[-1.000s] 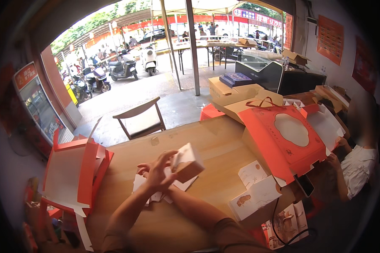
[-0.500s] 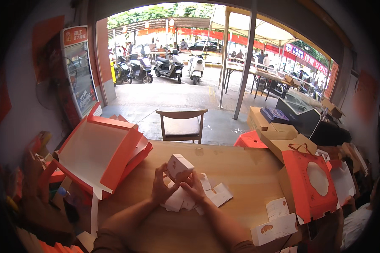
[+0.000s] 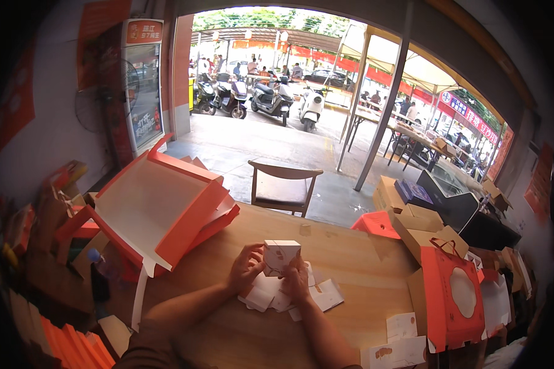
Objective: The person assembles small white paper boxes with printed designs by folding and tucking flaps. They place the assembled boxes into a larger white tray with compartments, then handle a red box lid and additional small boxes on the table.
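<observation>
A small white carton (image 3: 282,253) with a brownish print stands up between my hands, above the wooden table. My right hand (image 3: 296,281) grips its lower right side with the thumb in front. At its left edge, the curled fingers of my left hand (image 3: 247,268) press on the carton. Beneath both hands lie several flat, unfolded white cartons (image 3: 261,293); one printed piece (image 3: 326,294) sticks out to the right. Parts of this pile are hidden by my right hand and wrist.
A large open red-orange box (image 3: 144,197) leans at the table's left. On the right are a red gift bag (image 3: 440,289), brown cardboard boxes (image 3: 421,224) and more white cartons (image 3: 395,353). A wooden chair (image 3: 283,184) stands beyond the table (image 3: 363,264), with a red stool (image 3: 375,223) beside it.
The carton has turned from tilted to more upright, its printed face toward me. My right hand has come up along its right side. The whole view has shifted and tilted.
</observation>
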Demonstrator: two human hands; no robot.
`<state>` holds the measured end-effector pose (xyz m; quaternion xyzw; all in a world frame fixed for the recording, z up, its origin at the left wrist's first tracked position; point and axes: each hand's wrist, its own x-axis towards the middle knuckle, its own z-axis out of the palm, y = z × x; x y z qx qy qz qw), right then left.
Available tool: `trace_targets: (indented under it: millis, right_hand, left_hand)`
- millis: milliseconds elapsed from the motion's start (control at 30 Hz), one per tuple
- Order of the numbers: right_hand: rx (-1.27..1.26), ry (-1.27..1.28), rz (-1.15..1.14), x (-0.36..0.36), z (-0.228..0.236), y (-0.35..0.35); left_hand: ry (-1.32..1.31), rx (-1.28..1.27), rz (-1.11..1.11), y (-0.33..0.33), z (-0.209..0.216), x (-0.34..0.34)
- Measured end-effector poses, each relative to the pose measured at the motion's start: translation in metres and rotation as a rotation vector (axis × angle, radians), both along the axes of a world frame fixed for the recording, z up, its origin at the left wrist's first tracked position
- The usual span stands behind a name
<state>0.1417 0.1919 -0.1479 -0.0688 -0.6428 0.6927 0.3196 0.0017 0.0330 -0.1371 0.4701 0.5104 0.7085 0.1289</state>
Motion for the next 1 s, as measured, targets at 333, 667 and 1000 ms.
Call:
trace_targets:
  millis: [333, 667, 1000]
  right_hand:
    - [-0.117, 0.039, 0.084, -0.003, -0.003, -0.007]
    - [-0.077, 0.003, -0.013, -0.001, 0.013, -0.016]
    - [0.031, 0.038, -0.089, 0.001, 0.018, -0.021]
  left_hand:
    - [-0.139, 0.055, -0.049, 0.001, -0.006, -0.004]
    - [-0.083, -0.051, 0.033, -0.003, 0.002, -0.001]
    - [-0.038, -0.102, 0.076, -0.006, 0.008, 0.002]
